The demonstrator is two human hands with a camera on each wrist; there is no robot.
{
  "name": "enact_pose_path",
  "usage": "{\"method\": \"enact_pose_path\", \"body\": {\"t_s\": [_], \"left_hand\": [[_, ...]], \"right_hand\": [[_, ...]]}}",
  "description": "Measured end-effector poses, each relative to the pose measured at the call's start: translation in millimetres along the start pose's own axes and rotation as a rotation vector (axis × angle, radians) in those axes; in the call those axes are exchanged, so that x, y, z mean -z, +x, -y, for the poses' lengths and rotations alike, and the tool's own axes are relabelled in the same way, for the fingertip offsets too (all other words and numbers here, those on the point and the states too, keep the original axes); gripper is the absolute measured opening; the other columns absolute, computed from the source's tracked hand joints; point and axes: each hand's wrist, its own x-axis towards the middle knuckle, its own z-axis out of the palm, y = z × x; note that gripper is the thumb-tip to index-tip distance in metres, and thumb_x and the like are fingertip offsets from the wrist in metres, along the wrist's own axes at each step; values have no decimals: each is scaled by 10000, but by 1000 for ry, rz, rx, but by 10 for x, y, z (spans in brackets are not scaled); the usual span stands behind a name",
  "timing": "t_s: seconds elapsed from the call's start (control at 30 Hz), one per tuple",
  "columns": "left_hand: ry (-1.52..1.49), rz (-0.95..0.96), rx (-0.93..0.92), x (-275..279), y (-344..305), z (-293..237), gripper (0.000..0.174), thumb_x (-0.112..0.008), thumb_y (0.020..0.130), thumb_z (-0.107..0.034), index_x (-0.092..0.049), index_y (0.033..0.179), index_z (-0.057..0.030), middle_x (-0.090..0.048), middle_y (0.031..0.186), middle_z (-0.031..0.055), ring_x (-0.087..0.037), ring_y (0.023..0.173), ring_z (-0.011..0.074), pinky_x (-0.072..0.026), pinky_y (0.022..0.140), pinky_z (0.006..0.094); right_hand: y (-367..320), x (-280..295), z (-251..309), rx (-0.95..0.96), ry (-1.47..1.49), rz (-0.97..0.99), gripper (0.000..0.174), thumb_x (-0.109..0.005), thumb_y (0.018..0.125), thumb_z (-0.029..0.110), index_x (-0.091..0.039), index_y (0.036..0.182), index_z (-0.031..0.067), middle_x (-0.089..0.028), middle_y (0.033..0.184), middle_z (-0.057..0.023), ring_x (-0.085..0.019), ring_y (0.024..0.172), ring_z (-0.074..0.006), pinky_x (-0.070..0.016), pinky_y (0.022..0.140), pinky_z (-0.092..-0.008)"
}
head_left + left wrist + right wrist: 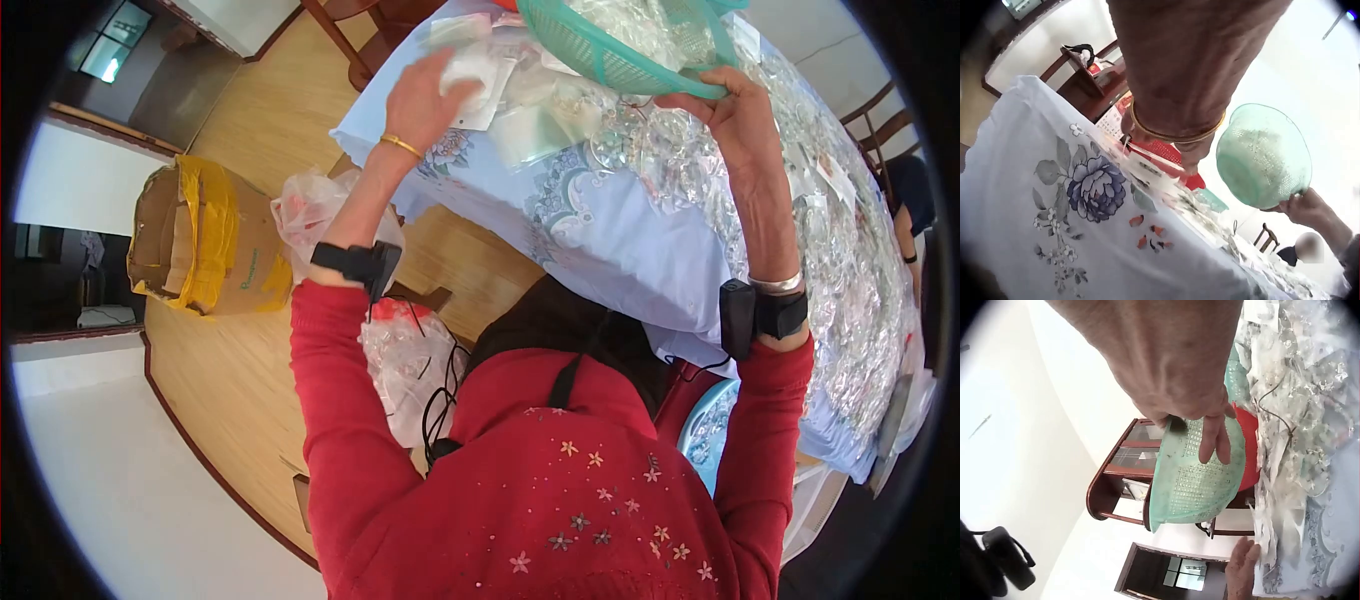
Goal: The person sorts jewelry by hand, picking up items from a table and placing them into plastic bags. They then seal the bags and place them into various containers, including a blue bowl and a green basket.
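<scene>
My right hand (735,120) grips the rim of a green plastic mesh basket (610,65), its thumb and fingers on either side of the edge. The basket is tilted and raised over the table, with clear plastic packets (640,30) inside; in the right wrist view its mesh side (1194,481) hangs below the hand. At the table's far left corner, my left hand (425,98) rests on white paper and plastic packets (490,85), thumb spread from the fingers. The left wrist view mostly hides these fingers behind the wrist.
Heaps of shiny clear packets (840,270) cover the table's right side, over a blue floral tablecloth (600,220). A red basket (1247,447) stands at the back. On the floor are a taped cardboard box (215,240) and plastic bags (405,370). Another person (908,200) is at the right.
</scene>
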Motion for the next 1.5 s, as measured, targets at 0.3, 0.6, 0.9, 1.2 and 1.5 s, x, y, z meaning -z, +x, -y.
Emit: {"method": "enact_pose_path", "body": {"t_s": [0.3, 0.6, 0.9, 1.2, 1.5], "left_hand": [[22, 241, 38, -33, -116, 134, 261, -557, 765, -286, -609, 846, -44, -637, 871, 114, -573, 825, 318, -451, 719, 415], [-89, 372, 315, -20, 141, 457, 221, -554, 804, -193, -624, 949, -42, -615, 770, 75, -563, 682, 160, -459, 660, 287], [-809, 290, 603, 178, 207, 234, 270, -513, 844, -105, -567, 1077, 20, -630, 991, 60, -615, 859, 157, -496, 748, 295], [-1063, 165, 625, 174, 327, 113, 229, -525, 870, -125, -582, 1054, -2, -635, 945, 61, -621, 755, 137, -502, 658, 243], [-1152, 151, 447, 303, 693, -632, 166, -592, 840, -146, -615, 908, 4, -618, 754, 36, -553, 596, 92, -429, 539, 213]], "right_hand": [[-498, 377, -154, 1, 4, -213, 268, -461, 806, 45, -485, 974, -162, -563, 965, -204, -615, 857, -344, -534, 801, -470], [-944, 919, -354, -9, 51, -353, 234, -487, 784, 29, -502, 961, -123, -571, 937, -149, -624, 834, -294, -549, 775, -460], [-957, 897, -450, -19, -32, -478, 292, -499, 772, 7, -483, 1054, -65, -576, 953, -124, -624, 835, -226, -550, 755, -368], [-996, 933, -459, -3, 58, -518, 342, -538, 752, 21, -493, 1084, -50, -583, 962, -119, -619, 758, -193, -551, 678, -319], [-847, 894, -428, 209, -622, -657, 459, -594, 785, 202, -481, 1170, -21, -601, 972, -121, -615, 757, -188, -526, 636, -294]]}}
